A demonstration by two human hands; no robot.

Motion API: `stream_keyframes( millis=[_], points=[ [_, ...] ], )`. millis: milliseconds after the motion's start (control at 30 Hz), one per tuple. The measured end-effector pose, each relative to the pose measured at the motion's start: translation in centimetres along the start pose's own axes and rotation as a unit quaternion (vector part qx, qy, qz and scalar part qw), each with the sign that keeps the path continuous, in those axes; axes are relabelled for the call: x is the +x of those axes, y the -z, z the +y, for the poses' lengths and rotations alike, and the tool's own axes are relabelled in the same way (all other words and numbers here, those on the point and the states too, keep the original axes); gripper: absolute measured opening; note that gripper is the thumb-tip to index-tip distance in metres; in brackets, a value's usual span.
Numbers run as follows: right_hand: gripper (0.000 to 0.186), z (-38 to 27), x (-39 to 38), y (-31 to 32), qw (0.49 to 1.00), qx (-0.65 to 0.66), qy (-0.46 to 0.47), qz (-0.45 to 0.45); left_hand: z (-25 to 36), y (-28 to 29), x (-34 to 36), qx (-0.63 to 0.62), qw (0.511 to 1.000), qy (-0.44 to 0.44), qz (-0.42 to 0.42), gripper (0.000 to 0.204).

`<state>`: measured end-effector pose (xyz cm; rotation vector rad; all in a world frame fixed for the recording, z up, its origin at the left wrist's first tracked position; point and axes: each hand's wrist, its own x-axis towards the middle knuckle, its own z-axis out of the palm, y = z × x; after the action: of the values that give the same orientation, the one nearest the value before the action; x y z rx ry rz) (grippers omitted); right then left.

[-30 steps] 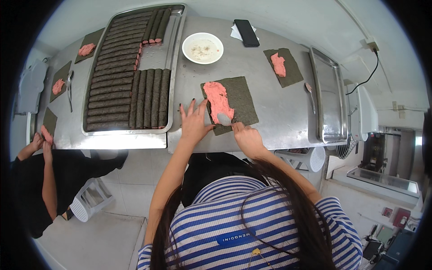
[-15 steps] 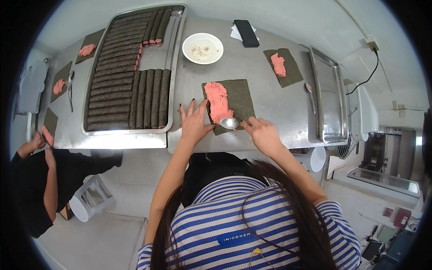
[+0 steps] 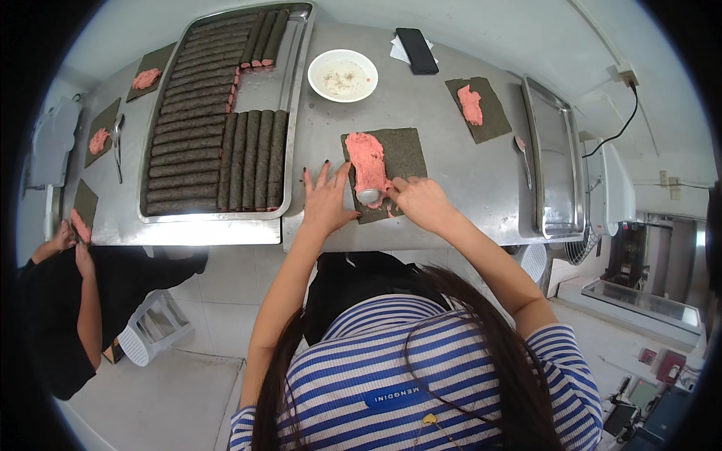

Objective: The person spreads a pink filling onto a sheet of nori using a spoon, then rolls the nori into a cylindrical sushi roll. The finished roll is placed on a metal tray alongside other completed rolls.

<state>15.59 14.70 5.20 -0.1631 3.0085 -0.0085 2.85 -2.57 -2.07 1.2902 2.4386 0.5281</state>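
A dark green seaweed sheet [image 3: 406, 155] lies flat on the steel table before me. Pink minced paste [image 3: 366, 158] covers its left part in a long strip. My right hand [image 3: 421, 201] grips a metal spoon [image 3: 368, 196], whose bowl rests on the lower part of the paste; most of the handle is hidden by the fingers. With fingers spread, my left hand [image 3: 328, 201] lies at the sheet's left edge, thumb toward its lower corner. A small smear of paste shows on the sheet below the spoon.
At left stands a large tray [image 3: 288, 150] of dark seaweed rolls [image 3: 188, 143]. A white bowl [image 3: 342, 76] of liquid, a phone [image 3: 416, 51], another pasted sheet [image 3: 489, 113], a second spoon [image 3: 523, 161] and a steel tray [image 3: 553, 158] surround my sheet. A co-worker's hands [image 3: 74, 244] hold a sheet at far left.
My right hand and the spoon have moved left and slightly up along the paste. The paste's lower part looks flatter. My left hand stays at the sheet's edge.
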Motion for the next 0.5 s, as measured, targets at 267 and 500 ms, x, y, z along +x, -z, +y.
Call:
stream_keyframes(
  millis=[267,500],
  points=[
    [0.014,-0.6,-2.3,-1.5,0.999,0.010,-0.032,-0.029,-0.3,-0.2,0.0,0.012,1.000,-0.008,-0.009,0.107],
    [0.012,-1.8,-3.8,-1.6,0.998,0.019,-0.043,-0.033,-0.1,0.2,0.0,-0.005,1.000,0.002,-0.019,0.105]
  ],
)
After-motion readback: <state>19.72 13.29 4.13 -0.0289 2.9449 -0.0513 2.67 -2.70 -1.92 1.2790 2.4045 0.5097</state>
